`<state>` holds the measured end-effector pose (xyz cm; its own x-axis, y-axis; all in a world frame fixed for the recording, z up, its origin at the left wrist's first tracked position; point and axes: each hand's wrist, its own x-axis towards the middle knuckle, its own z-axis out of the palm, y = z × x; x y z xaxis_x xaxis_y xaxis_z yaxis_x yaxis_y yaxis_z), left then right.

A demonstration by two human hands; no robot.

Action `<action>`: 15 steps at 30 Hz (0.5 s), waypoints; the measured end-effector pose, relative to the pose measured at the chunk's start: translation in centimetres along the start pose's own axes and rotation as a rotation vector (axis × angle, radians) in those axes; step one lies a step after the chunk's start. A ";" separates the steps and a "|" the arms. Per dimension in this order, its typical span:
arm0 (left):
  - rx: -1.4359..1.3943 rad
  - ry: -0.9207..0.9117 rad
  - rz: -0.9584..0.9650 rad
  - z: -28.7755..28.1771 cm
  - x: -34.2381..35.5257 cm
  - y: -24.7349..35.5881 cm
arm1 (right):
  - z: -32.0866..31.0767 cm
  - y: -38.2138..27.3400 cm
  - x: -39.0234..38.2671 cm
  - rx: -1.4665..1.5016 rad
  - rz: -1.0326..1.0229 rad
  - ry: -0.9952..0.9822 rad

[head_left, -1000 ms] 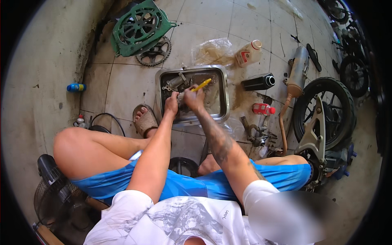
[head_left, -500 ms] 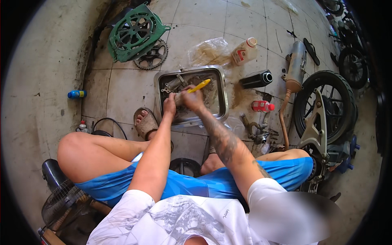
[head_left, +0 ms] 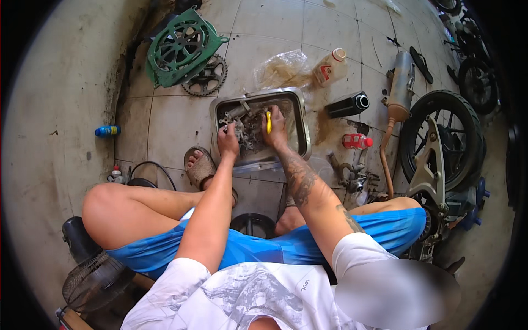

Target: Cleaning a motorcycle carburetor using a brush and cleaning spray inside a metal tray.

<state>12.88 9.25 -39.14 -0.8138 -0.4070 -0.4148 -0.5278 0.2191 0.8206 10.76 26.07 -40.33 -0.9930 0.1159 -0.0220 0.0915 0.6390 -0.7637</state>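
Floor: pale square tiles, stained in places. Directly on it—shallow metal tray in the middle, clear plastic bag just beyond. To the tray's right: pale bottle with red label, black bottle, small red bottle, loose metal parts. Further right: silver muffler with rusty pipe, black flip-flop, spoked wheel with black tyre. Upper left—toothed sprocket, partly covered by a green slotted cover; whether that cover touches the tiles, can't tell.
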 end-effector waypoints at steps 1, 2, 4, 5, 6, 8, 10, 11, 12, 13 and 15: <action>-0.091 -0.018 0.069 -0.8 0.0 -0.2 | -0.1 -0.9 -0.7 0.011 -0.029 0.044; -0.140 -0.006 0.139 -0.8 -0.1 -0.6 | 0.5 -1.4 -1.3 0.392 0.127 -0.080; -0.190 0.013 0.167 -0.2 -0.3 -1.2 | -0.7 -0.8 -1.5 0.038 -0.202 -0.308; -0.233 0.029 0.177 0.2 -0.8 -1.5 | -1.2 -0.7 -1.3 0.042 -0.143 -0.407; -0.290 0.010 0.147 0.0 -0.8 -1.8 | -1.5 -1.8 -1.2 0.045 -0.143 -0.411; -0.220 -0.010 0.200 -0.3 -0.4 -2.1 | -1.7 -3.6 -1.3 0.231 -0.219 -0.209; -0.033 -0.121 0.251 -0.5 0.2 -2.2 | -1.5 -4.3 -1.9 0.351 -0.193 -0.388; -0.039 -0.122 0.251 -0.3 0.1 -2.0 | -1.9 -4.5 -1.5 0.158 -0.269 -0.397; -0.023 -0.144 0.185 -0.1 -0.1 -1.8 | -2.1 -4.9 -1.7 0.153 -0.271 -0.398; -0.005 -0.166 0.119 0.1 -0.3 -1.6 | -2.1 -5.5 -2.3 0.181 -0.235 -0.360; -0.023 -0.120 0.056 0.1 -0.3 -1.8 | -2.1 -5.4 -2.8 0.217 -0.185 -0.322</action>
<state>14.01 9.11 -40.50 -0.8659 -0.2857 -0.4106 -0.4758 0.2173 0.8523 13.19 23.90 -34.83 -0.9669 -0.2512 -0.0457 -0.0744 0.4483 -0.8908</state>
